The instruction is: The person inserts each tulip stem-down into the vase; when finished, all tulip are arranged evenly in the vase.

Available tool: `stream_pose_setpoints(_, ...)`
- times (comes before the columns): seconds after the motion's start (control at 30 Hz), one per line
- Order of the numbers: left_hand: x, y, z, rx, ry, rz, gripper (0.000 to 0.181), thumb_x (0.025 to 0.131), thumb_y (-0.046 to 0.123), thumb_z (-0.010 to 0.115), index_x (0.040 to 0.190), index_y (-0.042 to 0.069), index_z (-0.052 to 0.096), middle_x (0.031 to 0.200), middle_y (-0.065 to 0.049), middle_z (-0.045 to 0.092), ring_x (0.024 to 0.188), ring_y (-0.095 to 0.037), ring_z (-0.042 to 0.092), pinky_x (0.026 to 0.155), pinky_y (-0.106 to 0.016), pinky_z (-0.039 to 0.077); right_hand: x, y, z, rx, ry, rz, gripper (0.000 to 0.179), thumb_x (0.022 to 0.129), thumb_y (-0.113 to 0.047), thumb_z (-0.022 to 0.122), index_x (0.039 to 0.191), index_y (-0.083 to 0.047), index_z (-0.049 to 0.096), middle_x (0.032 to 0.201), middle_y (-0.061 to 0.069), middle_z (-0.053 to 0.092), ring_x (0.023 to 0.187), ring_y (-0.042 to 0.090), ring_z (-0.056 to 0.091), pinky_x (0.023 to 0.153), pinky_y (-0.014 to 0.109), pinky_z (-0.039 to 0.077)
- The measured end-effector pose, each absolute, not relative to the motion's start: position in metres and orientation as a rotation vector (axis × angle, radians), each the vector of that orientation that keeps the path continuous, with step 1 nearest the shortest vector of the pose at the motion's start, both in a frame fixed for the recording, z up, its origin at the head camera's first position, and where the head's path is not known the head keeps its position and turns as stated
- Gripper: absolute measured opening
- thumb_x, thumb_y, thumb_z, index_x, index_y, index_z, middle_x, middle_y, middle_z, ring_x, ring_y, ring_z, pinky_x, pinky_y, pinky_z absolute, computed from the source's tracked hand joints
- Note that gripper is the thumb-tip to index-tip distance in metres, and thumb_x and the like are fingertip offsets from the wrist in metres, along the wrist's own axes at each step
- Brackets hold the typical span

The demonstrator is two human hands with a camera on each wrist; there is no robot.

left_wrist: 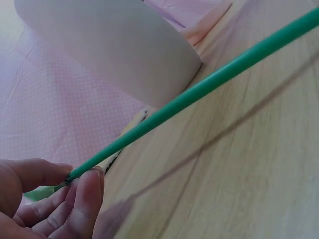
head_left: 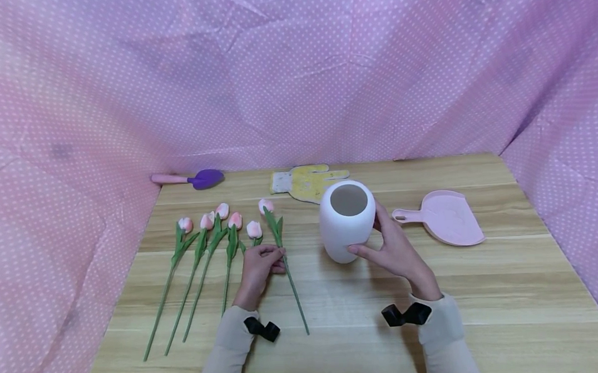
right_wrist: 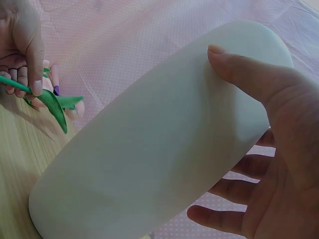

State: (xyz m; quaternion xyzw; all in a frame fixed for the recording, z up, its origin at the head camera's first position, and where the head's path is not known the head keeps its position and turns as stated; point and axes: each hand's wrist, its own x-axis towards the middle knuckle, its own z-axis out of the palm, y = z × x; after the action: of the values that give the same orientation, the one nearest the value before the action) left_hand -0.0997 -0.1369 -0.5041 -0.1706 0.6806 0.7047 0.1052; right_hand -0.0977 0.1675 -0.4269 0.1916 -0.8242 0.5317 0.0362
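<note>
My left hand (head_left: 258,268) pinches the green stem of an artificial pink tulip (head_left: 294,289) between thumb and fingers, just below its leaves. In the left wrist view, the stem (left_wrist: 199,96) slants up across the picture, a little above the wood, with its shadow below. A white vase (head_left: 337,235) stands upright to the right, its round mouth facing up. Around its right side my right hand (head_left: 401,253) holds it, thumb on the near side. The right wrist view shows the thumb pressed to the vase (right_wrist: 144,134) and the other fingers along its far side.
More pink tulips (head_left: 202,257) lie side by side at the left. At the back are a purple trowel (head_left: 207,179) with a pink handle and a yellow glove (head_left: 309,183), partly behind the vase. A pink dustpan (head_left: 451,219) lies at the right. Pink dotted cloth (head_left: 294,86) surrounds the table.
</note>
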Motion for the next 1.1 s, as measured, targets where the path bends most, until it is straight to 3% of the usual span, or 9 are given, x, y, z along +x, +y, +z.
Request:
stream_pose_setpoints(0.3, -0.0982, -0.1375, -0.5038, -0.499, 1.872, 2.228, 0.01, 0.09, -0.007, 0.065, 0.098, -0.013, 0.062, 0.065, 0.0, 0.072, 0.054, -0.011, 0.068, 0.057, -0.026, 0.063, -0.0976, 0.1672, -0.4273, 0.6, -2.528, 1.621, 0.104, 0.076, -0.014, 0.088, 0.157, -0.028, 0.025, 0.147, 0.005, 0.052, 0.132, 0.023, 0.054, 0.109, 0.031, 0.051)
stream_pose_setpoints(0.43, -0.098, -0.1381, -0.5027, -0.514, 1.808, 2.291, 0.006, 0.089, -0.011, 0.064, 0.093, -0.008, 0.06, 0.066, -0.001, 0.072, 0.055, -0.013, 0.069, 0.059, -0.027, 0.064, -0.0971, 0.167, -0.427, 0.597, -2.53, 1.616, 0.104, 0.075, -0.014, 0.088, 0.157, -0.028, 0.025, 0.146, 0.005, 0.053, 0.131, 0.023, 0.055, 0.108, 0.022, 0.049)
stream_pose_setpoints(0.67, -0.098, -0.1396, -0.5008, -0.489, 1.692, 2.44, 0.018, 0.092, -0.012, 0.059, 0.086, 0.004, 0.054, 0.072, -0.001, 0.073, 0.062, -0.012, 0.072, 0.064, -0.029, 0.065, -0.0961, 0.167, -0.4263, 0.577, -2.541, 1.633, 0.104, 0.075, -0.016, 0.089, 0.156, -0.032, 0.026, 0.145, 0.002, 0.053, 0.131, 0.02, 0.054, 0.108, 0.016, 0.047)
stream_pose_setpoints(1.1, -0.0966, -0.1423, -0.4998, -0.425, 1.513, 2.702, 0.024, 0.092, -0.018, 0.054, 0.094, 0.005, 0.059, 0.078, -0.002, 0.069, 0.074, -0.014, 0.074, 0.074, -0.032, 0.066, -0.0965, 0.1669, -0.4261, 0.584, -2.531, 1.638, 0.103, 0.076, -0.013, 0.088, 0.157, -0.029, 0.026, 0.146, 0.004, 0.053, 0.131, 0.02, 0.054, 0.108, 0.014, 0.045)
